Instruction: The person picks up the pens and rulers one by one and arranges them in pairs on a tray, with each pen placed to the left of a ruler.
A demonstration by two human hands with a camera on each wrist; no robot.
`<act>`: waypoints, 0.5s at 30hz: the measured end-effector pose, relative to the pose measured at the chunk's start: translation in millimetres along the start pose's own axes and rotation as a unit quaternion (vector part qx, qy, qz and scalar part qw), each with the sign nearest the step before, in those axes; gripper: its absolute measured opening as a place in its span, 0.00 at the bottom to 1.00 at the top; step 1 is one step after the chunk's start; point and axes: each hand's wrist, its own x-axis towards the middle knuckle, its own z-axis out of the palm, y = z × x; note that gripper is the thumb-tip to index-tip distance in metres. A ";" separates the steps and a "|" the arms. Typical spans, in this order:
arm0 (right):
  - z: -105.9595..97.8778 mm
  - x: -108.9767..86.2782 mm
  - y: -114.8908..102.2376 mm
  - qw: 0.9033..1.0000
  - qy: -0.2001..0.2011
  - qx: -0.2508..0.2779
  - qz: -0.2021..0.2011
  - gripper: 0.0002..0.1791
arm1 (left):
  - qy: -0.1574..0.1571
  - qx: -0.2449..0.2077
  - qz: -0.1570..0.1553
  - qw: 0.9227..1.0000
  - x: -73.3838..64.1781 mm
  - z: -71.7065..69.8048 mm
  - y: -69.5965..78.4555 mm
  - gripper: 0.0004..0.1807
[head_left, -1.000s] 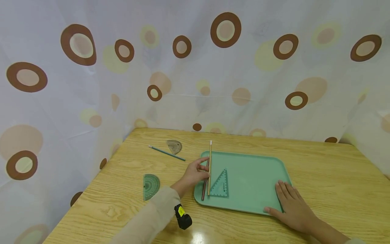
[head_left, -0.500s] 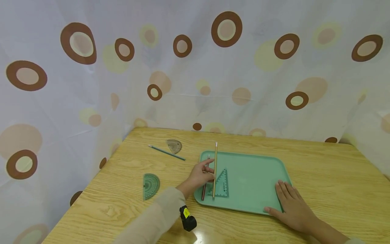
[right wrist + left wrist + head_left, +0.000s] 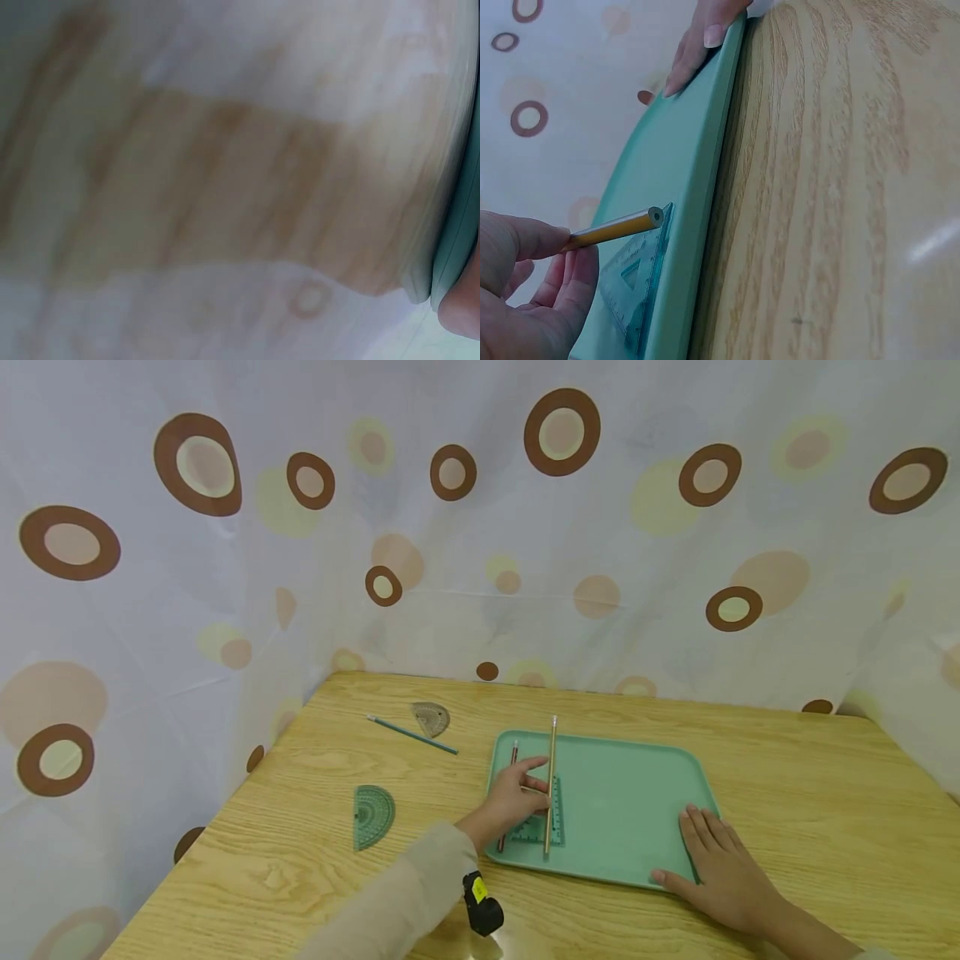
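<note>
Between thumb and fingertips my left hand (image 3: 516,802) pinches a yellow pencil (image 3: 552,747), its eraser end pointing away. The pencil is held over the green tray (image 3: 622,814), above a clear triangular set square (image 3: 651,259). To the left of it on the tray lies a dark red pencil (image 3: 501,842), partly hidden behind the left hand. My right hand (image 3: 726,881) rests flat with straight fingers on the tray's right front corner. The right wrist view catches only a fingertip (image 3: 459,309) at the tray's edge.
Left of the tray, a green protractor (image 3: 372,817), a blue-green pencil (image 3: 412,734) and a smaller clear protractor (image 3: 431,718) lie on the wooden table (image 3: 285,852). A patterned curtain (image 3: 480,552) stands behind and at the sides. A black camera (image 3: 482,906) sits on the left wrist.
My left hand has carried the yellow pencil to the right, from beside the red pencil to over the set square. The right hand stays in place on the tray.
</note>
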 end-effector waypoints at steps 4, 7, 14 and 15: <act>0.4 -0.3 0.3 1.000 0.000 -0.002 0.001 0.53 | 0.000 -0.001 -0.001 1.000 -1.8 6.9 1.7 0.33; 0.4 -0.3 0.6 1.000 0.001 -0.003 0.000 0.53 | 0.003 0.002 -0.005 1.000 -3.0 11.4 3.5 0.33; 0.3 -0.7 0.8 1.000 0.001 -0.001 0.000 0.53 | 0.004 0.008 -0.014 1.000 -1.5 18.0 4.3 0.33; 0.2 -0.8 0.7 1.000 0.001 -0.001 0.000 0.53 | 0.005 0.010 -0.014 1.000 -0.9 18.7 3.7 0.33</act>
